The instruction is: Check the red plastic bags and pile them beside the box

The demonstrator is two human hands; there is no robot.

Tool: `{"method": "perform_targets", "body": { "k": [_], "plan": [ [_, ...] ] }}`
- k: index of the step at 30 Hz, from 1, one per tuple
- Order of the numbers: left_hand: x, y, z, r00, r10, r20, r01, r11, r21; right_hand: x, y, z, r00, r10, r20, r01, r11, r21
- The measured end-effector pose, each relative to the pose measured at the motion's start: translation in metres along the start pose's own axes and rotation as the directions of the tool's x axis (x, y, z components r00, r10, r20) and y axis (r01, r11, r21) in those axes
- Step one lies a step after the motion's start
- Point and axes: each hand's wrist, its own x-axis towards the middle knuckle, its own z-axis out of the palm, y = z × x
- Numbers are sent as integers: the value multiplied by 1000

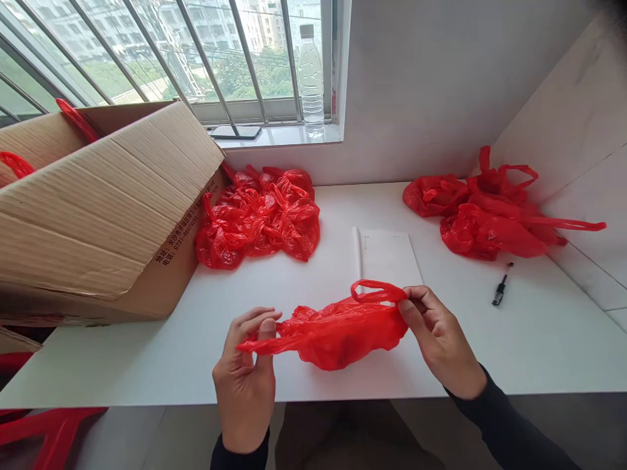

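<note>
A red plastic bag [343,333] is stretched sideways between my two hands above the front of the white table. My left hand [249,372] has one handle of the bag between thumb and fingers. At the other end, my right hand [435,333] pinches the bag near its second handle, a loop that stands up. Whatever is inside the bag cannot be made out. Just behind it lies an open notebook [389,258], its near edge partly covered by the bag and my right hand.
A large cardboard box [108,202] stands at the left, red bags showing inside. Knotted red bags [264,212] are heaped beside it. More red bags [490,215] lie at the back right, near a black pen [500,290]. The windowsill holds a water bottle [312,85] and a phone [236,132].
</note>
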Motion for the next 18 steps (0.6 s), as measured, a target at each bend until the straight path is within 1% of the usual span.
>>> {"method": "perform_targets", "body": {
  "k": [1, 2, 3, 5, 7, 8, 11, 14, 16, 18],
  "plan": [
    [1, 5, -3, 997, -62, -43, 62, 998, 0, -1, -3, -1, 1000, 9, 2, -9, 999, 42],
    [1, 10, -6, 991, -118, -60, 117, 993, -17, -3, -6, -1, 1000, 10, 17, -11, 998, 67],
    [1, 14, -8, 984, -174, -44, 171, 983, -60, -5, -10, -2, 999, 6, 39, -9, 997, 73],
    [-1, 22, -13, 964, -259, 57, 265, 947, -179, -11, -19, -2, 995, -21, 93, 17, 999, 38],
    [-5, 30, -16, 950, -268, 160, 303, 914, -270, -17, -25, -2, 989, -55, 135, 59, 998, -30],
    [-8, 35, -18, 947, -264, 185, 309, 904, -295, -20, -28, -2, 987, -73, 145, 82, 995, -59],
    [-14, 51, -19, 929, -316, 193, 365, 871, -328, -27, -31, -3, 984, -120, 135, 136, 983, -123],
    [-16, 64, -20, 880, -410, 239, 472, 809, -350, -32, -33, -3, 980, -155, 125, 176, 968, -179],
    [-15, 65, -23, 858, -426, 288, 511, 763, -396, -33, -36, -4, 983, -148, 111, 169, 962, -214],
    [-14, 61, -27, 834, -422, 356, 545, 730, -412, -33, -39, -4, 991, -112, 71, 126, 962, -244]
  ]
}}
